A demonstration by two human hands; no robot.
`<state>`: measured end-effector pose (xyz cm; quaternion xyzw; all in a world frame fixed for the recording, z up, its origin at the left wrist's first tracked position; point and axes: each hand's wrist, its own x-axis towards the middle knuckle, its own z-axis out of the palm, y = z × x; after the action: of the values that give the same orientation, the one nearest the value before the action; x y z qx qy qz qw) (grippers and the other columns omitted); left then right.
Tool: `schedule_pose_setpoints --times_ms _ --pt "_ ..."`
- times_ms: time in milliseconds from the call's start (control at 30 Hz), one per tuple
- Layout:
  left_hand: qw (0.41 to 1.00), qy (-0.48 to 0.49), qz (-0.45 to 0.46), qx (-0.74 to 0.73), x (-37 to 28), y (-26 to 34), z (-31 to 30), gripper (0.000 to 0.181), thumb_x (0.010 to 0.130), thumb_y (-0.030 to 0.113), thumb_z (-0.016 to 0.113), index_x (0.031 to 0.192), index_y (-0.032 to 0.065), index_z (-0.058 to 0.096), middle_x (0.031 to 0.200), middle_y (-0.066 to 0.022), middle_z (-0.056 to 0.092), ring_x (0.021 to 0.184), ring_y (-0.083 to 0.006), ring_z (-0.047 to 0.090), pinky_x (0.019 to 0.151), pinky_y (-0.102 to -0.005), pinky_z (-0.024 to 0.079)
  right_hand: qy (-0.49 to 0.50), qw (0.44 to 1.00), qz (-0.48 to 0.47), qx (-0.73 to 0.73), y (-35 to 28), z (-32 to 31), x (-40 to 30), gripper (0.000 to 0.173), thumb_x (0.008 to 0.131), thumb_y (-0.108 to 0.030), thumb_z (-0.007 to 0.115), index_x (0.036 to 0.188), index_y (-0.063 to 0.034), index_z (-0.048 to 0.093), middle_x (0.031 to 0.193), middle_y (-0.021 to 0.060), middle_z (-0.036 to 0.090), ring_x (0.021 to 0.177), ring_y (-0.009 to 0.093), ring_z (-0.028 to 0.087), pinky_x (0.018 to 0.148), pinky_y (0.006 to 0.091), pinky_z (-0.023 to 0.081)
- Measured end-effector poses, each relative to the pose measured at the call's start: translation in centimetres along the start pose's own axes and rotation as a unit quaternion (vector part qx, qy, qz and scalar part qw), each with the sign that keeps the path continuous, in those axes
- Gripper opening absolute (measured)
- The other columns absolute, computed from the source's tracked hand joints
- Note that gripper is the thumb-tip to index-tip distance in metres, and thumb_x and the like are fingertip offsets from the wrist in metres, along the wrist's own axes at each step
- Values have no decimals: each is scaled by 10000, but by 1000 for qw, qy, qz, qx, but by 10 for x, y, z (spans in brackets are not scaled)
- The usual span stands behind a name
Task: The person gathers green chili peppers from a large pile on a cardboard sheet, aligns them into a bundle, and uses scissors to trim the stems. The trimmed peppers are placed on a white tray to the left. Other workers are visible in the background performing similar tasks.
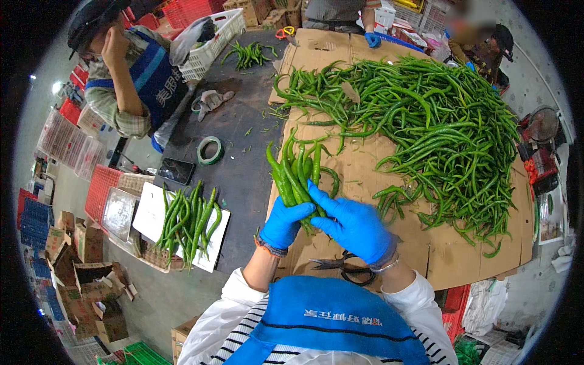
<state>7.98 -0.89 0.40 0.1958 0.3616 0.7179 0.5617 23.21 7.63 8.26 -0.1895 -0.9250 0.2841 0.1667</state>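
Observation:
My left hand (284, 224), in a blue glove, grips a bunch of long green chili peppers (292, 175) with their tips pointing away from me. My right hand (358, 228), also blue-gloved, reaches in from the right. Its forefinger lies against the bunch and its thumb is near the lower ends; whether it pinches a pepper is hidden. Both hands are above a flattened cardboard sheet (360, 169). Black-handled scissors (344, 266) lie on the cardboard below my right hand. A large heap of green chili peppers (438, 123) spreads over the cardboard beyond and to the right.
On the dark tabletop (246, 182) to the left are a roll of tape (210, 150), a phone (176, 170) and peppers (189, 223) on white paper (148, 207). A small pepper pile (250, 54) and orange-handled scissors (285, 33) lie farther back. Other people stand around the table.

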Motion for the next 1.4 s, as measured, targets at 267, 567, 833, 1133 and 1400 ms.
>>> schedule_pose_setpoints --times_ms 267,567,833,1133,1400 --pt "991 -58 -15 -116 -6 -12 1 633 795 144 615 1357 58 335 1267 -186 494 1149 -319 495 979 -441 404 -28 998 19 -59 -1 9 -8 551 907 -338 485 1412 -252 282 561 118 554 448 295 543 395 409 408" --pt "999 1 -26 -32 -13 -16 5 645 721 130 693 1295 82 403 1150 -120 555 1062 -279 543 909 -416 455 -14 999 49 -11 8 22 -27 540 914 -321 483 1412 -287 277 540 121 535 409 281 507 384 409 387" --pt "997 -28 5 71 -21 3 16 599 701 186 736 1224 48 478 1056 -89 600 954 -225 582 843 -352 462 40 992 59 103 1 14 -28 655 809 -169 645 1390 -226 347 787 117 618 673 260 613 600 356 491" --pt "992 33 117 31 -22 32 -26 449 727 192 686 1100 1 522 940 -141 612 856 -273 603 777 -399 505 109 970 112 187 53 29 -29 439 844 -147 592 1273 -106 504 804 88 613 673 193 564 651 327 473" --pt "955 154 253 -27 -74 65 -57 520 727 168 678 1187 41 472 977 -101 597 851 -258 572 878 -428 447 79 980 125 -130 92 74 14 478 811 -355 597 1227 -128 532 910 143 594 819 316 590 681 408 488"
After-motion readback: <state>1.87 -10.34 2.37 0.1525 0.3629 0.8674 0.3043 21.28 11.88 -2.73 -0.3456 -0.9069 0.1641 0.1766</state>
